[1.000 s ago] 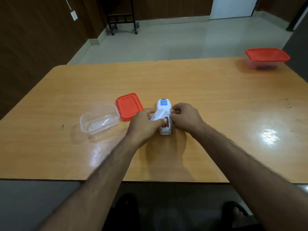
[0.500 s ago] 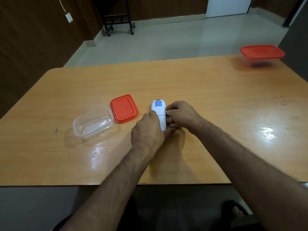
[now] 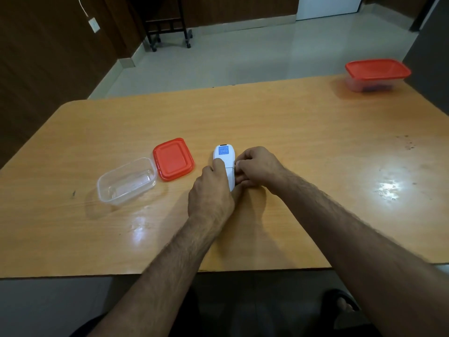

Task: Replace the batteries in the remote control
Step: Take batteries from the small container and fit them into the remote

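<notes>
Together, left hand [image 3: 211, 190] and right hand [image 3: 257, 167] each close a grip on the white remote [image 3: 225, 159].

left hand [image 3: 211, 190] curled, right hand [image 3: 257, 167] pinching, forearms converging

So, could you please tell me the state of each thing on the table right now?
Remote: face down, back cover on, gripped by both hands.
Clear tub: open, looks empty.
Red lid: off, flat beside the tub.
Far container: lid on.
Left hand: holding the remote.
Right hand: holding the remote.
</notes>
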